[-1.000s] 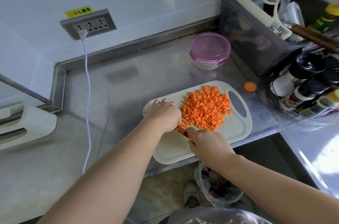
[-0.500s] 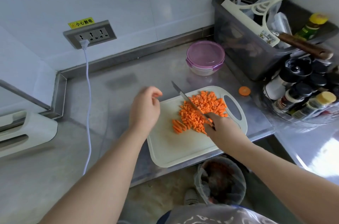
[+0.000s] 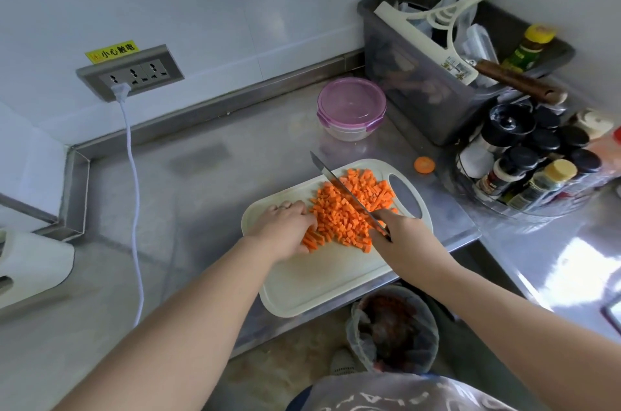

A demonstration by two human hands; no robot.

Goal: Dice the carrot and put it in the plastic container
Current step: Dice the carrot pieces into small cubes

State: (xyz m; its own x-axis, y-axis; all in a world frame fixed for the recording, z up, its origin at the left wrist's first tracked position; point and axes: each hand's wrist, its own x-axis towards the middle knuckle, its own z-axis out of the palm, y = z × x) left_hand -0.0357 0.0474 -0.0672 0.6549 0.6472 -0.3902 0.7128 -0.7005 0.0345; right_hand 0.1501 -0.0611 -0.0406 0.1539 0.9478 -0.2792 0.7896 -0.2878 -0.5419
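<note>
Half a second ago the left hand (image 3: 285, 229) hung lifted over the bare left part of the board, clear of the carrot; now it is down on the pale cream plastic cutting board (image 3: 312, 279), fingers curled and pressed against the 9 o'clock edge of the orange pile, covering a few longer orange carrot strips (image 3: 312, 240) at the pile's 7 o'clock corner. Whether it actually pinches any of them cannot be told. The pile itself looks more gathered than before, with fewer strips lying loose on the left.

The diced orange carrot (image 3: 349, 209) is a heap of small, fairly even cubes, bright orange, sitting on the far half of the board toward 1 o'clock, next to the board's oval handle slot. The near half of the board is bare.

The steel-bladed kitchen knife (image 3: 336, 183) lies across the heap as it did before, its tip pointing to 11 o'clock past the board's far edge, the blade slanting down to the right hand (image 3: 400, 235), which is closed around the handle at the heap's 4 o'clock side.

At 12 o'clock from the board, well apart from it on the stainless steel table (image 3: 201, 195), stands the round clear plastic container with a purple lid (image 3: 351, 108), lid on. A single round orange carrot slice (image 3: 424, 164) lies on the table just beyond the board's handle end.
</note>
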